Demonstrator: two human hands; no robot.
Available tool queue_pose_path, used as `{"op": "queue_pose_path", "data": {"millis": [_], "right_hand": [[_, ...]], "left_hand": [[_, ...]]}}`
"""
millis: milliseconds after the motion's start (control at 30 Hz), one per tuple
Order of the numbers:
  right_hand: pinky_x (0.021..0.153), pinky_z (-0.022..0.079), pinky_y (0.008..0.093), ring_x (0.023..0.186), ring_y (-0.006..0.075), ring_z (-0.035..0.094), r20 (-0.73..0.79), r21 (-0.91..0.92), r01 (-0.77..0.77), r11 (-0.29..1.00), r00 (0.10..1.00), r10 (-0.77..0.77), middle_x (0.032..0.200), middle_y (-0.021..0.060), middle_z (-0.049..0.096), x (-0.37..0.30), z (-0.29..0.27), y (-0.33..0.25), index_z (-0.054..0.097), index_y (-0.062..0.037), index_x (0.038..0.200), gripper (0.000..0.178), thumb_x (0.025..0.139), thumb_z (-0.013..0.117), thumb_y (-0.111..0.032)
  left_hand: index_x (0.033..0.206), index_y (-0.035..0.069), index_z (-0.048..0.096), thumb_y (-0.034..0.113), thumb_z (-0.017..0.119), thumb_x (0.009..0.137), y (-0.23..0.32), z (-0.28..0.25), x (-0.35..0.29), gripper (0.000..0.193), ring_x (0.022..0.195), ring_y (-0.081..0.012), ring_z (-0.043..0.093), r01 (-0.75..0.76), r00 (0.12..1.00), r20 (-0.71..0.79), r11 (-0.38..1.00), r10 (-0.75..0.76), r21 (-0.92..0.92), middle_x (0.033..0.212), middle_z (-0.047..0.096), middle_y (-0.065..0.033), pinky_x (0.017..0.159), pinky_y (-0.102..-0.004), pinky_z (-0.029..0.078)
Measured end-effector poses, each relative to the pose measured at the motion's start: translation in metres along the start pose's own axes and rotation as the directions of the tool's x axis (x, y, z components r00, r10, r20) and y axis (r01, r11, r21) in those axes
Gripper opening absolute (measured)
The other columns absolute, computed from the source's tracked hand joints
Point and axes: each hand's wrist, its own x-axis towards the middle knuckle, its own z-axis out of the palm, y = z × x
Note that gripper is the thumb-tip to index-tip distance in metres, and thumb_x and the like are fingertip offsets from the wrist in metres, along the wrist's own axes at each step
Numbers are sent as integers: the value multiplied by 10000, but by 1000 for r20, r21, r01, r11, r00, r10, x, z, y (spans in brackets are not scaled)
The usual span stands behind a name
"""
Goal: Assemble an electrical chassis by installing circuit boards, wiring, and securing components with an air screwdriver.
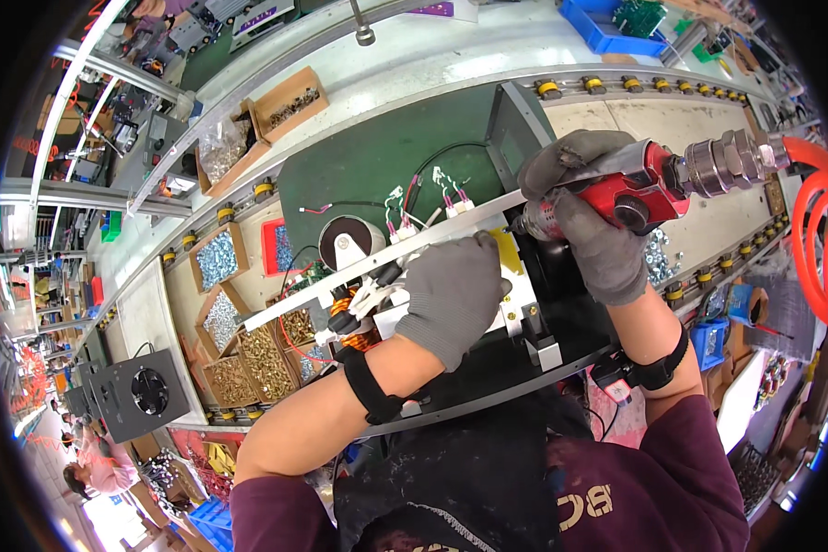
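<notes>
My right hand (603, 253), in a grey glove, is wrapped round a red air-powered driver (630, 189). The driver lies on its side, its nose pointing left toward the metal chassis (515, 138). A coiled orange-red air hose (814, 212) runs from its metal coupling. Inside the chassis, my gloved left hand (455, 294) is closed, knuckles up, over a white part; whatever its fingers grip is hidden. Close to that hand are a long pale metal bar (377, 262), a round black coil (350, 241), a copper-wound coil (354, 317) and white wire connectors (446, 198).
Left of the chassis stand cardboard bins of screws (267, 359), a bin of small silvery parts (217, 259) and a red tray (277, 247). Rollers (593, 85) line the conveyor's far edge. A dark panel with a fan (138, 394) lies far left; a blue bin (607, 28) stands behind.
</notes>
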Motion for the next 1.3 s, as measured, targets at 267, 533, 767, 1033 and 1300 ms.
{"op": "queue_pose_path", "data": {"millis": [267, 533, 767, 1033, 1300], "right_hand": [[675, 507, 256, 775, 124, 603, 28, -275, -77, 958, 996, 88, 825, 58, 610, -2, 15, -4, 554, -36, 912, 248, 711, 615, 94], [592, 472, 267, 710, 126, 553, 190, -267, 55, 962, 982, -4, 878, 116, 590, -3, 14, -9, 467, -59, 1068, 380, 738, 560, 104], [722, 505, 324, 849, 181, 586, -84, 31, 41, 999, 996, -38, 969, 104, 590, -36, 7, -72, 444, -30, 1158, 427, 800, 670, -90], [588, 468, 334, 735, 206, 476, -14, 74, 252, 965, 968, -251, 793, 44, 426, -44, 20, -83, 476, -117, 1108, 357, 812, 633, -241], [594, 477, 336, 753, 202, 487, 38, 92, 243, 966, 968, -247, 800, 39, 425, -40, 24, -79, 455, -127, 1082, 369, 806, 650, -274]], "left_hand": [[866, 72, 627, 450, 697, 702, -1, 3, 4, 418, 643, -226, 641, 26, 999, -42, 999, -28, -33, 702, 633, -66, 531, -367, 471], [871, 62, 628, 451, 687, 720, 1, -5, 4, 422, 690, -214, 646, 64, 993, 100, 998, -63, -14, 744, 637, -69, 546, -353, 471], [1067, -14, 564, 203, 571, 864, -28, -26, -17, 297, 764, -219, 646, 48, 999, 37, 711, -31, -702, 920, 610, -141, 632, -297, 530], [1049, -57, 513, 243, 535, 916, -18, -18, -25, 329, 668, -187, 624, 435, 893, 441, -416, 87, -799, 818, 584, -126, 509, -222, 522], [915, -31, 536, 363, 566, 888, -11, -15, -30, 396, 485, -130, 529, 433, 883, 469, -411, 16, -802, 576, 535, -62, 353, -183, 343]]}}
